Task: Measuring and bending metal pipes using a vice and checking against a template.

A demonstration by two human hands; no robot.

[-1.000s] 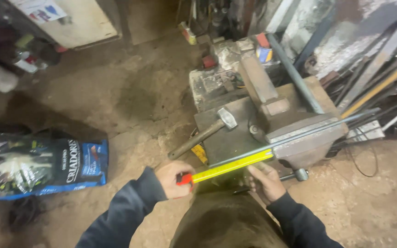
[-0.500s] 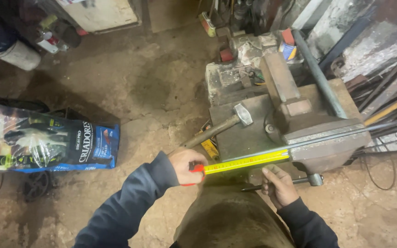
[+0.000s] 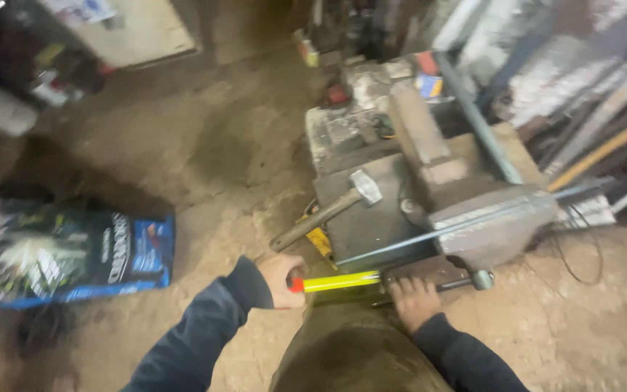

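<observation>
On dirt floor (image 3: 205, 160) | vise (image 3: 488, 218) clamps thin rod (image 3: 459, 226), hammer (image 3: 328, 207) lies beside | left hand (image 3: 281, 279) closed on yellow tape measure (image 3: 339, 281); may slip, snap back | right hand (image 3: 411, 301) grips vise handle (image 3: 466, 282), risk: loosened rod drops

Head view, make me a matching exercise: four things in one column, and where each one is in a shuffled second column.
Things:
1. hammer
2. yellow tape measure blade
3. printed blue bag
4. thin metal rod

Places:
A. on the dirt floor to the left
B. clamped in the bench vise
C. lying on the metal block, handle sticking off its left edge
D. stretched between the left hand and the right hand

Pairs: 1-C, 2-D, 3-A, 4-B
</observation>
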